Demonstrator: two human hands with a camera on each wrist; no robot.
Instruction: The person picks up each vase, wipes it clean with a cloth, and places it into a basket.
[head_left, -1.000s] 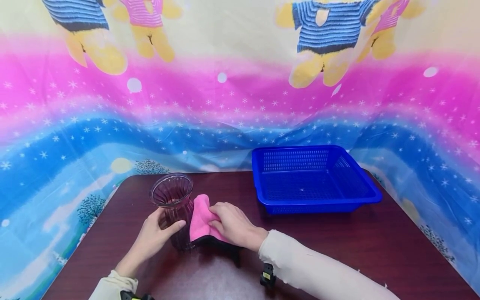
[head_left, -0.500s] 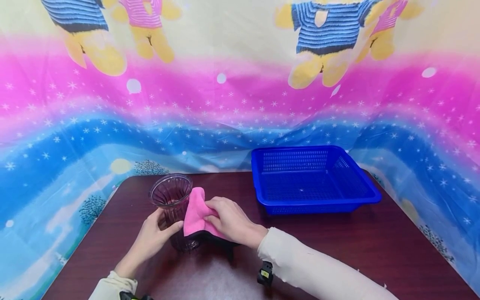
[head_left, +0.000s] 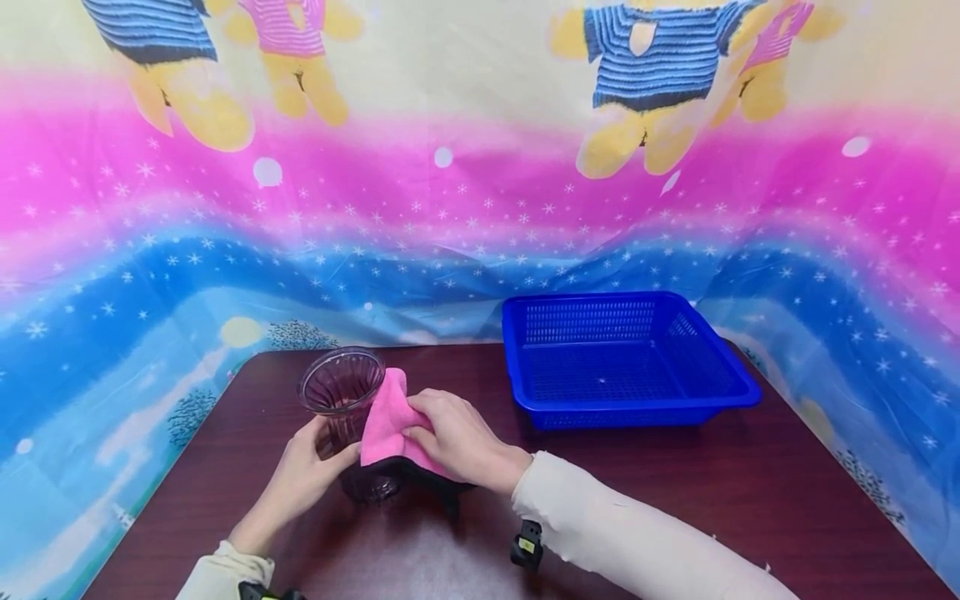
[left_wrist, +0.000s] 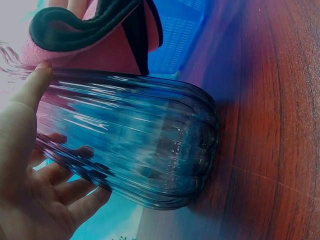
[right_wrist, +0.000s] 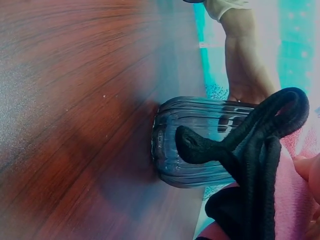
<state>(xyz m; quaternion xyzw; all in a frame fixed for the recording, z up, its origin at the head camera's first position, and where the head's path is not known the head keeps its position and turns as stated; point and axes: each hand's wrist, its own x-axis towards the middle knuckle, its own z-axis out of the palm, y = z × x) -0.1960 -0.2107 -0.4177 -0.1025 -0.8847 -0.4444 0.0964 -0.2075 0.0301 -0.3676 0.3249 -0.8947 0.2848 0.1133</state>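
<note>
A clear ribbed glass vase [head_left: 343,392] with a flared rim stands upright on the left part of the table. My left hand [head_left: 300,475] grips its side, thumb in front and fingers around the back, as the left wrist view also shows on the vase [left_wrist: 125,135]. Pinched in my right hand [head_left: 461,442] is a pink cloth [head_left: 390,425] with a black edge, laid against the vase's right side just below the rim. In the right wrist view the cloth's folded black border [right_wrist: 255,165] covers part of the vase.
A blue plastic basket [head_left: 637,412] with perforated walls stands at the back right of the dark red-brown wooden table [head_left: 675,517]. Behind the table hangs a printed curtain [head_left: 480,183] with bears and snowflakes.
My right hand has moved a little left and up with the pink cloth, which now overlaps more of the vase's side. The left hand and the vase have stayed in place.
</note>
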